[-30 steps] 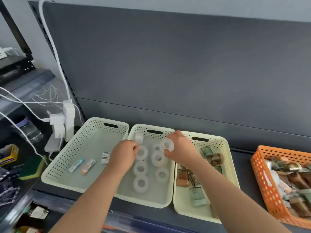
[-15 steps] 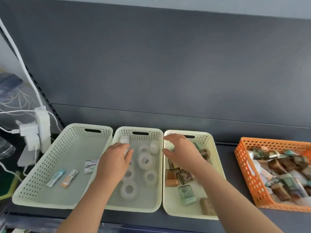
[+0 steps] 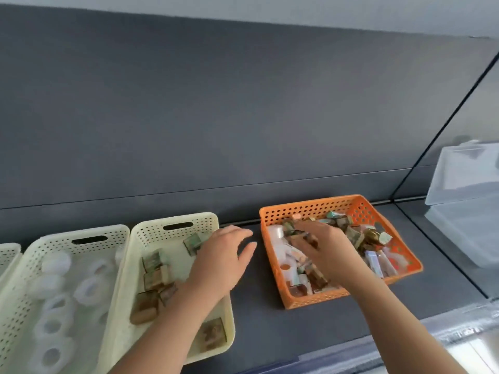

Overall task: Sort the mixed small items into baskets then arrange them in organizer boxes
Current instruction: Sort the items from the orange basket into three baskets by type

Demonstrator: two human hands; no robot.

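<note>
Orange mesh around the right hand (image 3: 324, 255), its fingers (image 3: 306, 240) curled down into the mixed items (image 3: 359, 238); too blurred to tell whether clamped on a piece or only raking through. Probably digging there for the next pick, the orange basket (image 3: 324, 206) being the unsorted heap: brown, green, white and clear bits all jumbled. Further left, the left hand (image 3: 218, 263), fingers spread apart and straight, holding nothing, hovering over the right rim of the nearest cream basket (image 3: 175, 218) and pointing across a gap of bare tabletop (image 3: 256, 306) toward the orange one; likely held ready to take or help with whatever comes out. Under that wrist, brown-green packets (image 3: 154, 268) gathered by kind. One basket (image 3: 81, 233) further left, white rolls (image 3: 89, 287) only, so sorting by type seemingly well under way yet far from done, judging by the heap. Sliver of a third basket (image 3: 8, 251) at the far left edge. Off to the right, well apart from both hands, stacked clear boxes (image 3: 464, 184), presumably kept aside for the arranging stage.
</note>
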